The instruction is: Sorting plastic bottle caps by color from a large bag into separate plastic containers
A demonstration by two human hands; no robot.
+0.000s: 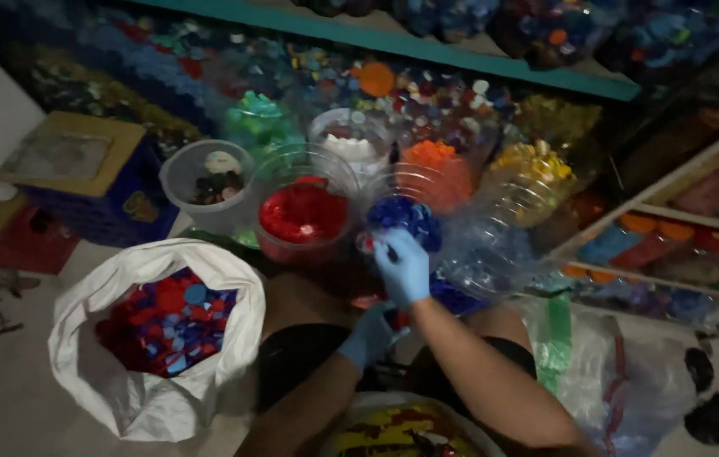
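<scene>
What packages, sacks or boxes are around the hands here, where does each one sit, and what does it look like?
White sack: lower left on the floor, open, holding red and blue caps.
Blue cardboard box: left, beside the clear tubs, yellowish top flap.
Clear plastic bag: lower right, crumpled, with a green streak.
Printed sack: bottom centre, under the arms, yellow and red print.
Right hand: blue-gloved, reaching over the tub of blue caps.

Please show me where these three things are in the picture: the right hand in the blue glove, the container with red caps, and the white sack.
right hand (403, 269), head view, on the back of the glove.
container with red caps (302, 213), head view, on the red caps inside.
white sack (122, 398), head view, on its front wall.
</scene>
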